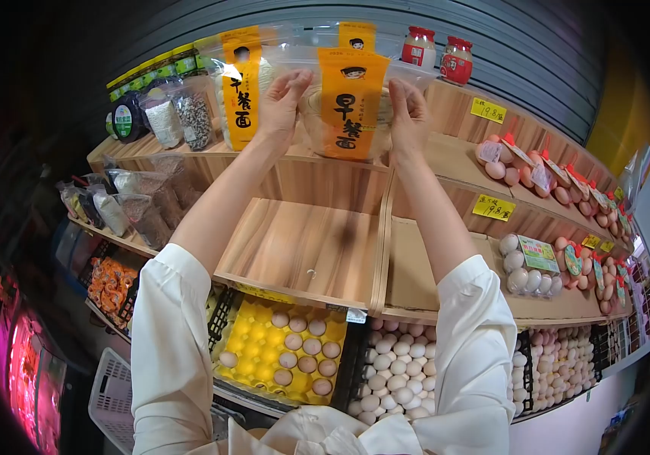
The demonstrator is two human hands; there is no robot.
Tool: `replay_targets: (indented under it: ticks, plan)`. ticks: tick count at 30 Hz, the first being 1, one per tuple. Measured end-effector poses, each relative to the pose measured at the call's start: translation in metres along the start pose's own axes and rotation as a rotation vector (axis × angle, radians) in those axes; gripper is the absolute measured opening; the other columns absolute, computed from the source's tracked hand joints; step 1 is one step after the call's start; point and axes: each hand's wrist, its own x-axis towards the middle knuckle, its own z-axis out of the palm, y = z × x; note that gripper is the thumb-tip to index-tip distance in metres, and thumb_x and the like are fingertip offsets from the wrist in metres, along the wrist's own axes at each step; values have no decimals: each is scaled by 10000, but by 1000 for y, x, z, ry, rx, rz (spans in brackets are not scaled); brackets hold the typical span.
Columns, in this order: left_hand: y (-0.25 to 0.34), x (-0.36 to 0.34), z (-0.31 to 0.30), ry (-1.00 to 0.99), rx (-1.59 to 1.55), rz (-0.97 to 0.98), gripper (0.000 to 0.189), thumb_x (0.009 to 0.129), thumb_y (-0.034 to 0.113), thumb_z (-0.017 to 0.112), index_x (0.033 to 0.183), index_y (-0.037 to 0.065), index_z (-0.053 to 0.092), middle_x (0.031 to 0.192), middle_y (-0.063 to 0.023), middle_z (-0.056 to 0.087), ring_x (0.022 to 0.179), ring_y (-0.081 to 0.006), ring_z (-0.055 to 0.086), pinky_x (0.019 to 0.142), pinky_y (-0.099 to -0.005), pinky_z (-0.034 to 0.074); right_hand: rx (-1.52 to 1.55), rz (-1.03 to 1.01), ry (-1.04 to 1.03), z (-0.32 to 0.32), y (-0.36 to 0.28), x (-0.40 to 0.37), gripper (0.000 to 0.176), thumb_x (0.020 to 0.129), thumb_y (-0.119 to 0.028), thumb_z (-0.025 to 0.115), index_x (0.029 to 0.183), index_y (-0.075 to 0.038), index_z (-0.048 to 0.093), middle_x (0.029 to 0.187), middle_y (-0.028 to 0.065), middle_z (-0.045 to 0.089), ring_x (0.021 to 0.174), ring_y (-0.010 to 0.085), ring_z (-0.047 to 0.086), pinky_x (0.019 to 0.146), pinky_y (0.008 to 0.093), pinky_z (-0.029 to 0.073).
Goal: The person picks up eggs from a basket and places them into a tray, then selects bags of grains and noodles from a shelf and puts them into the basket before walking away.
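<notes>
Both my arms reach up to the top shelf. Between my hands is a clear bag of noodles (352, 102) with an orange label, upright with its front toward me. My left hand (284, 102) pinches its left upper edge, and my right hand (408, 112) grips the right edge at about the same height. Just left of it stands a second noodle bag (242, 95) with the same orange label. Behind shows the top of another orange-labelled bag (357, 36), its lower part hidden.
Two red-lidded jars (457, 61) stand right of the bags. Bagged grains (193, 117) and dark packages fill the left. Below my arms is a wooden shelf (302, 243). Lower down are a yellow egg tray (253, 337), loose white eggs (401, 368) and boxed eggs (526, 265).
</notes>
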Motion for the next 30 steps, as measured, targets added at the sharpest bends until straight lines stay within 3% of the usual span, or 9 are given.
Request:
replay_targets:
  ticks: [1,2,5,8,11,14,25,30]
  plan:
    - [2,-3,-1,-30,-63,25,279,834,257,667,1011,46,621,847,-22,639,733,-79,575,676,-220,458,29,-5,34,2,-2,-3,236,855,-244,649,944,-26,643,839,11,640,772,56,539,706,216,420]
    - [2,-3,-5,-72,-53,41,195,846,173,649,998,51,633,917,-63,666,876,-108,600,801,-245,459,56,-10,68,3,-5,-6,236,854,-253,650,921,-26,652,832,9,644,770,54,541,705,218,422]
    - [15,-12,-4,-124,-34,129,131,858,149,626,960,67,625,890,-78,660,886,-156,620,769,-274,499,98,65,156,15,-27,-11,248,863,-260,636,920,-19,655,852,15,651,774,58,544,708,222,421]
    - [53,-38,3,-85,-49,77,89,861,138,618,911,64,623,890,-89,659,826,-166,639,737,-267,519,82,125,177,28,-61,-26,259,870,-264,625,918,-11,656,862,19,651,781,63,546,716,224,421]
    - [96,-77,3,-109,-98,102,44,863,123,612,870,80,621,877,-86,657,817,-171,645,711,-272,535,134,264,145,43,-105,-55,224,858,-195,635,1012,-32,631,953,25,643,864,87,579,747,229,454]
    - [143,-123,-9,-79,-153,61,38,863,119,613,846,86,618,861,-86,665,814,-164,648,718,-276,530,169,311,3,65,-147,-93,237,870,-252,621,914,-22,661,866,19,642,806,67,548,730,225,417]
    - [290,-308,-116,265,5,-30,70,866,119,608,811,84,632,853,-95,676,778,-144,645,720,-256,500,278,622,-378,162,-223,-252,197,897,-192,573,941,-15,648,871,21,643,816,66,567,734,227,459]
    - [345,-390,-164,361,57,-26,74,871,114,597,814,73,620,825,-101,676,746,-148,648,709,-255,500,248,673,-642,203,-231,-316,166,823,-57,642,982,-10,636,936,42,659,855,82,603,779,226,483]
